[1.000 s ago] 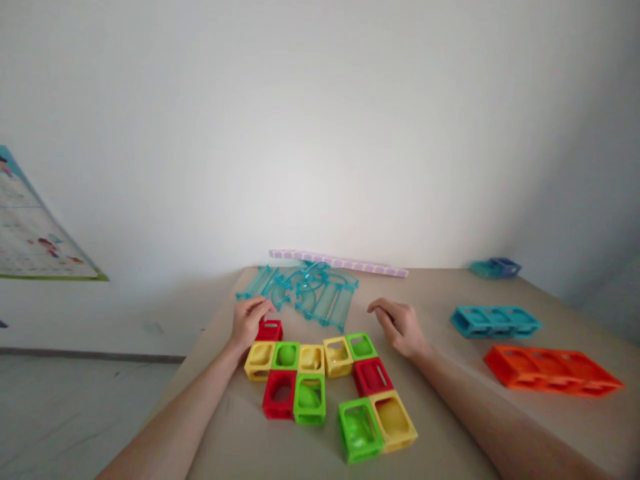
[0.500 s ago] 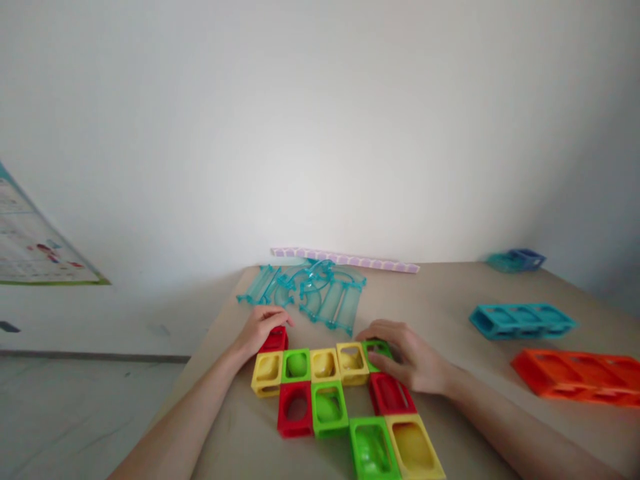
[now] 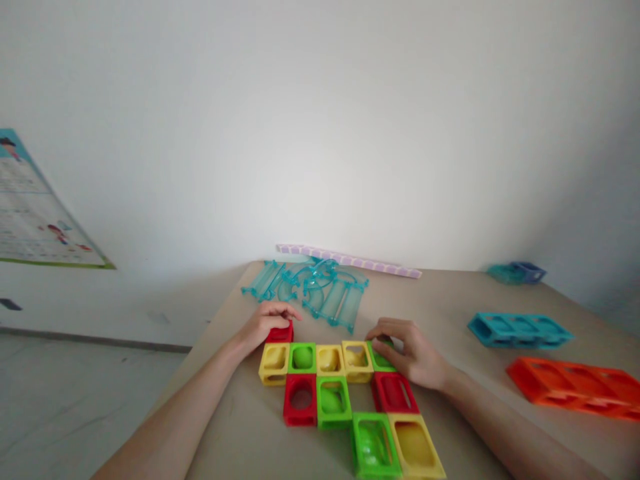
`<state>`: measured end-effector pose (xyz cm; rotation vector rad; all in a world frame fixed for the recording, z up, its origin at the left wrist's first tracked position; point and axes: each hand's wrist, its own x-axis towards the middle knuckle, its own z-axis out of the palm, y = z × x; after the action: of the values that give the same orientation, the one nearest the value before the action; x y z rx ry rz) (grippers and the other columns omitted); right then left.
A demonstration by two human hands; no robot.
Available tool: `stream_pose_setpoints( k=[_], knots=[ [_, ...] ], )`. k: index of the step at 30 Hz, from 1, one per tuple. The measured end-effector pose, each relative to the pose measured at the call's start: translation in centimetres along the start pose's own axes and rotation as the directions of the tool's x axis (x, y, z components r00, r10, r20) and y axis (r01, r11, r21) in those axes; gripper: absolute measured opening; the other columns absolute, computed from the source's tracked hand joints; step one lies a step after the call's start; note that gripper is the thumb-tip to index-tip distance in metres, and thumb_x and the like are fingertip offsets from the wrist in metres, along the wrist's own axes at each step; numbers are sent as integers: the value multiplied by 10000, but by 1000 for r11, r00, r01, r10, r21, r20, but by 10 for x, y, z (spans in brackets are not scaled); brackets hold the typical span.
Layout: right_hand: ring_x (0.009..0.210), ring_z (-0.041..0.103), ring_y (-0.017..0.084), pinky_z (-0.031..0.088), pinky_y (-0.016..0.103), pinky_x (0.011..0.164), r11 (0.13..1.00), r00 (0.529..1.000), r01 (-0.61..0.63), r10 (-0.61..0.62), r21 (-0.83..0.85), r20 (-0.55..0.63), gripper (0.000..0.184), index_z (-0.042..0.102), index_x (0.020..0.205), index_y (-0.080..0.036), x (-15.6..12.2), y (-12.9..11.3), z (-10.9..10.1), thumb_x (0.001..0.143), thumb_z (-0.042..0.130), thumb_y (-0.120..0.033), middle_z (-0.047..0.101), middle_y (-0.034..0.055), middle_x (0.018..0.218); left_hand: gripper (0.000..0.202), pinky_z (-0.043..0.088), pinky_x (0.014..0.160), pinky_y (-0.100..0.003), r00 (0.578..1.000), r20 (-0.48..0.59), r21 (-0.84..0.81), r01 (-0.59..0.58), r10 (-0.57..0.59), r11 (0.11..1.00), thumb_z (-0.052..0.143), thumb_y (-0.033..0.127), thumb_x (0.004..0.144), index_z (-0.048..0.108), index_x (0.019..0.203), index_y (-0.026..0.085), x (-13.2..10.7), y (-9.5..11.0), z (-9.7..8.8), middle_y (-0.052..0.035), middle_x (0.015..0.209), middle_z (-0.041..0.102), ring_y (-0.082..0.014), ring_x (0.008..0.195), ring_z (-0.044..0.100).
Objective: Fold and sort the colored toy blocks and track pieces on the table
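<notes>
My left hand is closed over a red cube block at the far left corner of a flat layout, its fingers hiding part of the block. My right hand grips a green block at the far right corner, thumb and fingers curled on its top. Between them runs a row with a yellow block, a green block and two more yellow ones. In front lie a red block, a green block, a red block, a green block and a yellow block.
Transparent teal track pieces lie behind the blocks. A purple patterned strip rests along the wall. To the right are a joined blue block piece and an orange one. Teal and dark blue pieces sit in the back corner.
The camera view has shifted slightly, so the blocks appear a little higher and further right. Both hands keep their places on the same blocks.
</notes>
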<state>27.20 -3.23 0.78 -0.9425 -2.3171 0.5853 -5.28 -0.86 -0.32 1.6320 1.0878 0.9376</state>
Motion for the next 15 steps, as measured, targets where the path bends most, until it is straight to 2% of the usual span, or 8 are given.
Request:
stream_pose_setpoints(
  k=[2, 4, 7, 8, 10, 12, 13, 15],
  knots=[
    [707, 586, 172, 455, 302, 655, 999, 1000, 7, -7, -34, 0, 188, 664, 897, -176, -1, 0, -3, 918, 490, -243, 658, 64, 795, 210, 334, 572, -251, 998, -65, 86, 11, -5, 996, 557, 253, 682, 712, 774, 147, 0, 1, 2, 3, 649, 569, -135, 592, 489],
    [733, 573, 184, 446, 312, 661, 994, 997, 57, -62, -91, -50, 173, 659, 904, -167, -2, -7, -7, 900, 492, -213, 640, 77, 809, 225, 357, 610, -267, 987, -160, 203, 9, 24, 979, 523, 298, 762, 685, 714, 149, 0, 2, 4, -11, 683, 579, -155, 641, 515],
    [803, 540, 209, 420, 338, 701, 962, 969, 173, -204, -212, -137, 160, 645, 895, -158, 2, -37, -12, 885, 489, -189, 606, 95, 832, 351, 366, 667, -289, 972, -220, 299, -17, 86, 954, 484, 352, 837, 589, 564, 158, -1, 4, 4, -19, 698, 552, -167, 688, 516],
    [800, 530, 207, 409, 338, 701, 949, 965, 208, -238, -237, -107, 154, 639, 891, -161, 5, -52, -11, 886, 488, -192, 602, 89, 827, 356, 364, 673, -291, 975, -202, 311, -28, 95, 950, 500, 356, 834, 561, 542, 162, -1, 4, 3, -14, 688, 538, -166, 687, 510],
    [784, 529, 198, 391, 327, 690, 931, 968, 250, -238, -265, 76, 137, 627, 884, -180, 17, -83, -5, 890, 507, -244, 603, 68, 822, 306, 369, 687, -291, 984, -128, 354, -72, 125, 932, 547, 350, 815, 552, 570, 166, -1, 5, 1, -5, 681, 531, -170, 703, 512],
    [732, 529, 191, 369, 308, 628, 917, 946, 279, -211, -284, 247, 248, 619, 868, -187, 30, -107, 8, 837, 602, -432, 609, 52, 815, 237, 386, 732, -293, 985, -25, 398, -146, 170, 905, 580, 345, 804, 572, 648, 167, -2, 5, -1, -11, 731, 559, -181, 766, 527],
    [700, 525, 188, 350, 304, 597, 904, 923, 314, -218, -291, 317, 334, 618, 857, -190, 36, -114, 17, 788, 636, -517, 612, 41, 793, 218, 393, 759, -297, 981, 20, 413, -184, 193, 892, 582, 348, 810, 578, 689, 167, -2, 5, -2, -20, 774, 576, -187, 803, 532],
    [640, 505, 173, 312, 299, 553, 877, 887, 368, -231, -308, 401, 379, 616, 824, -187, 45, -120, 34, 716, 682, -544, 614, 24, 758, 212, 401, 803, -304, 972, 71, 415, -234, 225, 879, 572, 354, 830, 569, 728, 169, -3, 4, -3, -41, 861, 595, -192, 861, 540]
  ],
)
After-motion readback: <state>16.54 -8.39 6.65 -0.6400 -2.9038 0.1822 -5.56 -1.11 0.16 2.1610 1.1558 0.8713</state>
